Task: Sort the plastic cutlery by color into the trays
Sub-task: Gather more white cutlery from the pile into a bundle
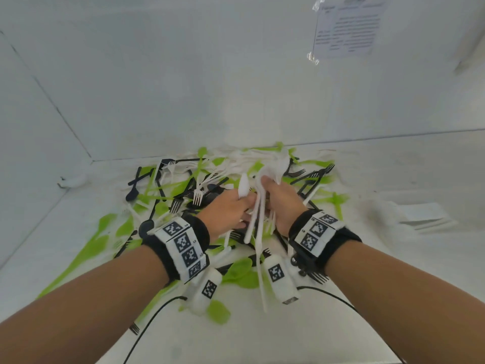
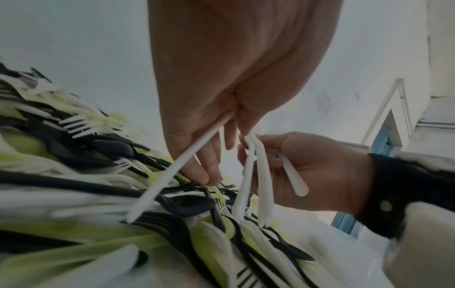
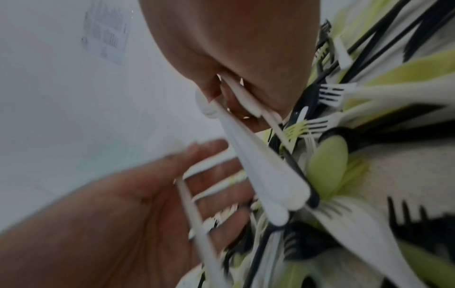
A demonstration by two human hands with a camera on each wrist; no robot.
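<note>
**Both hands busy with white cutlery above the mixed pile**

Right now the right hand (image 1: 282, 203) is curled round a bundle of white plastic cutlery (image 1: 258, 214), with the working ends sticking out past the knuckles toward the far edge of the counter and the long handles trailing back toward the near edge. Close beside it, the left hand (image 1: 227, 210) grips a single white plastic utensil (image 1: 243, 186); in the left wrist view its slim handle runs out between thumb and palm while the other fingers (image 2: 204, 167) reach down and touch the pile. The two hands sit almost against each other, the bundle between them.

Beneath them, a jumbled heap of lime-green, black and white plastic forks, spoons and knives (image 1: 183, 195) spreads over the white counter (image 1: 367, 298), from near its far edge down toward the near edge, thicker on the left side. Both wrists wear black bands with white marker blocks (image 1: 183, 245), and a black cable (image 1: 147, 327) runs over the counter near the front edge. Toward the right edge of the counter lies a flat white tray-like piece (image 1: 425, 216), too washed out to make out clearly. A printed sheet (image 1: 346, 27) is taped to the white back wall.
</note>
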